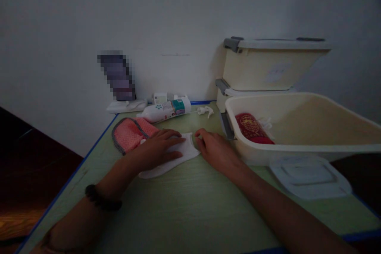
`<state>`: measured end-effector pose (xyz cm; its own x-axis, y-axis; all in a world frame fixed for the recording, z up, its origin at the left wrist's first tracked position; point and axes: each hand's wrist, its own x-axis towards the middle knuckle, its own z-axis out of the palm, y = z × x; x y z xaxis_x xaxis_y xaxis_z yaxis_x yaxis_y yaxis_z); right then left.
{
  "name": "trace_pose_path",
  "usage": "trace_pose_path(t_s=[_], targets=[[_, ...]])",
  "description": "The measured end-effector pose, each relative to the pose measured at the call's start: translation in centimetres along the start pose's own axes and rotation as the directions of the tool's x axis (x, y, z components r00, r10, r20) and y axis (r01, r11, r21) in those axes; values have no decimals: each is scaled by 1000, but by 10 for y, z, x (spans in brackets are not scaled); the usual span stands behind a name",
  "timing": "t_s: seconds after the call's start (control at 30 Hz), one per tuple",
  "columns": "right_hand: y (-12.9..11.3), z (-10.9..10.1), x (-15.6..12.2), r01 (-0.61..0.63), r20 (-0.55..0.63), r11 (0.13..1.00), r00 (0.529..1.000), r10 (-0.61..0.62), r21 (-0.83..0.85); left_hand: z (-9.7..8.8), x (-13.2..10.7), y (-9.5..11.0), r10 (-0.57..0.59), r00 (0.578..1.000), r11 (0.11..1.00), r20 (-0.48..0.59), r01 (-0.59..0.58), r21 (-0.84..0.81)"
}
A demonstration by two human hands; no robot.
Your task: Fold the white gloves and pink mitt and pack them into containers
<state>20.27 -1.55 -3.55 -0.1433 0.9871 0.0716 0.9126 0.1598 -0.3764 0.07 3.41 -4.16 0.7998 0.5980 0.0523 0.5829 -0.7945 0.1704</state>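
A white sock [186, 149] lies flat on the green table in front of me. My left hand [162, 147] rests on top of it, fingers spread and palm down, covering its middle. At the sock's right end, the cuff, my right hand [212, 149] has its fingers curled and pinched at the edge; the fingertips are partly hidden. Just left of the sock is a pink cloth [127, 133] with a dark striped border, partly behind my left hand.
Behind lie a white bottle [166, 110], a pump head [205, 111] and a phone [119, 77] on a stand. On the right, a cream bin [297, 149] holds a red patterned bundle [251, 127]. Stacked boxes [268, 67] and a clear lid [309, 176] are near it.
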Motion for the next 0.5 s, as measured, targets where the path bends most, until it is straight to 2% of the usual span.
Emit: trace_pose_path(t_s=[0.13, 0.23, 0.33, 0.5], targets=[[6, 4, 4, 73, -40, 997, 996, -74, -4, -6, -4, 5, 43, 999, 998, -14, -43, 40], [8, 5, 6, 81, -64, 997, 995, -81, 8, -9, -4, 14, 76, 997, 997, 14, -75, -25], [8, 6, 6, 95, -90, 993, 992, -89, 65, -7, 0, 21, 46, 999, 997, 0, -45, -65], [9, 10, 8, 109, -53, 984, 993, -103, 140, 4, 7, 24, -29, 998, 999, -51, 28, -23]])
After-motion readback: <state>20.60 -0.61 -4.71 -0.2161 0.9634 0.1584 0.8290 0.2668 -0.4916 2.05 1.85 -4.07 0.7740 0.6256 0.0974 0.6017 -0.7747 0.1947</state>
